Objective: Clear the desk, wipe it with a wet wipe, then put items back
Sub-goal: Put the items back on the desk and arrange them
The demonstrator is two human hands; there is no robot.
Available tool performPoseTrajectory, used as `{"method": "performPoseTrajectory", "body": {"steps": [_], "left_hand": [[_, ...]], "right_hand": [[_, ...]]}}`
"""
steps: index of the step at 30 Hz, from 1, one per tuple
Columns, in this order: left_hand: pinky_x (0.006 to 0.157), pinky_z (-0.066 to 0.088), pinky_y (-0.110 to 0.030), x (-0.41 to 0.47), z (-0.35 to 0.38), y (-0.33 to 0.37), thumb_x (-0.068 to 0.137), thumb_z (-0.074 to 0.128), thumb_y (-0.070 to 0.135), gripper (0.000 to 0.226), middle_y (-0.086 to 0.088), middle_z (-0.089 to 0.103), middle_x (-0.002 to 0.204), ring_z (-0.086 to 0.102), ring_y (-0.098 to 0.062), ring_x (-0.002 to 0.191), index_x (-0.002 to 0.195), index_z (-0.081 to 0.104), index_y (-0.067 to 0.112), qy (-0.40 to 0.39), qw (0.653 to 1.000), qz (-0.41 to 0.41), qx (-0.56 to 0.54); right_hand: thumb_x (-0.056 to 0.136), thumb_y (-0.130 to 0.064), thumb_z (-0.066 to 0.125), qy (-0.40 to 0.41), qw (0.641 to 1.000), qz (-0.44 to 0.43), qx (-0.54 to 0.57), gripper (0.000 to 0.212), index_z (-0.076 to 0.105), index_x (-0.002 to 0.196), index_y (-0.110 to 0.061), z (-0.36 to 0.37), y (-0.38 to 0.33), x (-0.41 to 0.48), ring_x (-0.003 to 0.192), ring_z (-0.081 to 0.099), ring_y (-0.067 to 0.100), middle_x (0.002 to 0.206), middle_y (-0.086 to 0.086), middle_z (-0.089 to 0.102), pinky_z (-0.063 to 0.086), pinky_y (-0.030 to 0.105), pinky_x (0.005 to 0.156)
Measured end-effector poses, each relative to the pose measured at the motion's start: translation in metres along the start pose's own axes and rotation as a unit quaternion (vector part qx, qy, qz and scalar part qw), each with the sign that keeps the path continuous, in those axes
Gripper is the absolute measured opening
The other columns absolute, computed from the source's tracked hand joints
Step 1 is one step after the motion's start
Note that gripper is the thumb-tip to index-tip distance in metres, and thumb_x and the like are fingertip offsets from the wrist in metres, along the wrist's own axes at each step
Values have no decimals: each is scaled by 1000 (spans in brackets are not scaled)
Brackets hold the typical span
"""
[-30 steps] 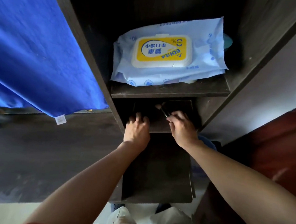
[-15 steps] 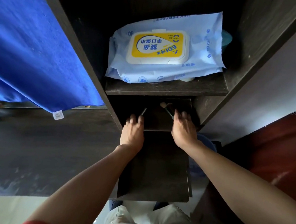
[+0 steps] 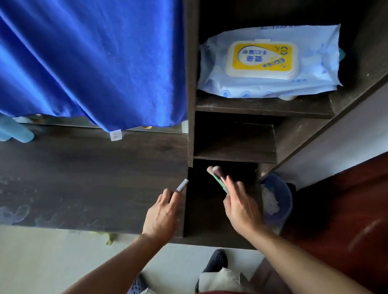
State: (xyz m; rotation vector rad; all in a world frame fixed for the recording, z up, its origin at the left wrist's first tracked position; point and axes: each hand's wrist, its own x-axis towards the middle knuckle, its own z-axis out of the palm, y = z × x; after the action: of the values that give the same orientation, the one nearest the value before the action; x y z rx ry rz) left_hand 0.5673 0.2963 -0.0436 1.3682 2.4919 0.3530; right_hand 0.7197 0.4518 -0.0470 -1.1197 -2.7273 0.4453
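The left hand (image 3: 162,215) pinches one small flat grey stick (image 3: 182,184) between its fingertips, the other fingers loosely curled, above the right edge of the dark wood-grain desk top (image 3: 79,171). The right hand (image 3: 241,208) holds a small bundle of green-handled brushes with pale pink tips (image 3: 216,176). At least two tips show, but blur hides the exact count. Its fingers stretch forward along the handles, and the grip itself is hard to make out. This hand hangs in front of the lowest of three open compartments of the dark wooden shelf unit (image 3: 263,108) that stands to the right of the desk.

One pale blue soft pack of wet wipes with a yellow lid label (image 3: 267,61) lies flat on the top shelf. Its print is upside down, and only some Chinese characters can be made out. One bright blue towel (image 3: 80,41) hangs over the back of the desk, a small white tag (image 3: 115,136) at its hem. One light blue plastic bottle (image 3: 0,126) lies at the desk's far left. Wet streaks mark the desk's near left. One blue bin holding crumpled white paper (image 3: 275,199) sits on the floor just right of the shelf unit.
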Motion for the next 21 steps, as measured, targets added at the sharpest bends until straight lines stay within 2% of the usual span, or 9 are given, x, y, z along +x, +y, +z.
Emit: {"method": "performPoseTrajectory", "body": {"steps": [4, 7, 8, 11, 13, 17, 21], "left_hand": [[38, 42, -32, -56, -12, -69, 56, 62, -11, 51, -5, 52, 84, 58, -27, 67, 100, 59, 12, 10, 999, -35, 2], [36, 36, -31, -103, -27, -128, 56, 62, -11, 54, -4, 52, 82, 56, -27, 59, 103, 59, 13, 14, 998, -69, 0], [35, 34, -31, -118, -34, -147, 54, 65, -10, 56, -3, 53, 81, 55, -26, 55, 105, 60, 14, 13, 997, -78, 5], [32, 32, -30, -150, -54, -203, 51, 70, -6, 64, -1, 57, 83, 54, -26, 52, 111, 62, 15, 19, 994, -108, 19], [30, 32, -31, -165, -66, -237, 54, 68, -7, 66, -3, 57, 84, 54, -28, 51, 116, 60, 15, 28, 991, -132, 8], [32, 33, -31, -178, -88, -285, 60, 59, -11, 59, -5, 53, 82, 53, -29, 56, 111, 53, 17, 40, 988, -150, -13], [35, 36, -31, -167, -101, -321, 62, 57, -12, 57, -6, 52, 85, 53, -30, 58, 112, 54, 15, 53, 983, -173, -26]], "right_hand": [[81, -17, 55, -44, 998, -25, 41, 47, 55, 127, -5, 40, -60, -24, 54, 62, 35, 95, 16, 64, 47, 35, 41], [85, -20, 47, -68, 994, -18, 79, 48, 53, 131, -5, 73, -118, -36, 73, 66, 42, 110, 19, 66, 54, 41, 57], [87, -21, 47, -70, 994, -26, 85, 47, 53, 130, -5, 82, -139, -40, 77, 66, 42, 110, 20, 67, 54, 41, 61], [88, -31, 42, -68, 989, -74, 105, 48, 60, 121, 0, 109, -200, -42, 77, 68, 36, 101, 19, 70, 53, 36, 60], [87, -33, 42, -61, 986, -95, 121, 50, 61, 118, 2, 122, -239, -39, 80, 69, 33, 101, 19, 70, 52, 34, 63], [85, -33, 46, -59, 983, -132, 113, 46, 63, 114, -1, 134, -298, -24, 77, 70, 29, 97, 14, 71, 52, 29, 61], [82, -10, 65, -67, 979, -144, 129, 31, 63, 112, 0, 143, -337, 2, 81, 68, 34, 99, 15, 69, 52, 34, 66]]}}
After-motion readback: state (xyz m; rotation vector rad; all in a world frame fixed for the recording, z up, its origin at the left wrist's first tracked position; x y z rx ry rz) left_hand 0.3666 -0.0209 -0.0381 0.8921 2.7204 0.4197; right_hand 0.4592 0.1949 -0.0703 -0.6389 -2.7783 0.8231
